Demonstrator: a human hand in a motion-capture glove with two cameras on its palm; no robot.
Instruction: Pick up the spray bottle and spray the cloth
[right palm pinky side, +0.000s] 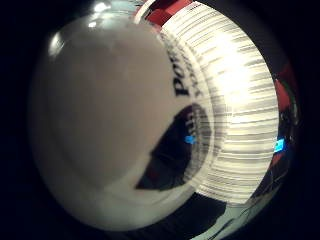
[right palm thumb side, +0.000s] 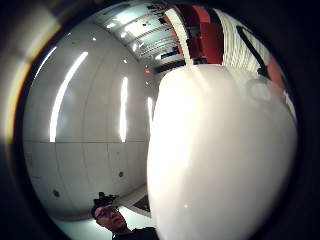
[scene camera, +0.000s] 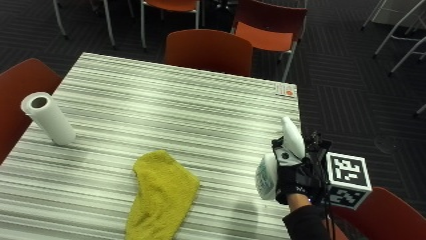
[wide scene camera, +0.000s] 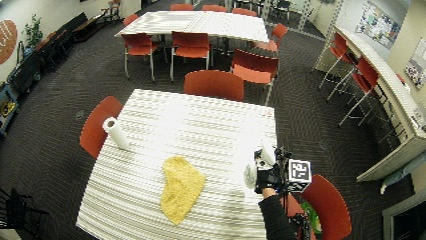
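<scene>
While the gloved right hand (scene camera: 294, 179) sits at the lower right of the outside view, its fingers are curled round the white spray bottle (scene camera: 276, 167), which it holds above the right edge of the striped bench (scene camera: 173, 115). The bottle's nozzle head points toward the top of the frame and its body bulges out to the left of the glove, clear of the bench top. The yellow cloth (scene camera: 160, 195) lies flat on the bench at lower centre of that view, well apart from the bottle and to its left. A roll of white paper towel (scene camera: 48, 119) stands tilted at the left edge of the bench. A small white card with an orange dot (scene camera: 285, 90) lies at the bench's far right corner, its print too small to read. Red chairs (scene camera: 208, 51) stand round the bench on a dark carpet.

In the wide outside view the same layout shows, with hand and bottle (wide scene camera: 251, 175) at lower right and the cloth (wide scene camera: 181, 187) at lower centre.

In the little finger side palm view the bottle's pale body (right palm pinky side: 110, 115) fills most of the picture, with the striped bench (right palm pinky side: 245, 115) beyond it. Dark lettering on the bottle begins "Po"; the rest curves away and cannot be read. In the thumb side palm view the white bottle (right palm thumb side: 220, 160) fills the right half
</scene>
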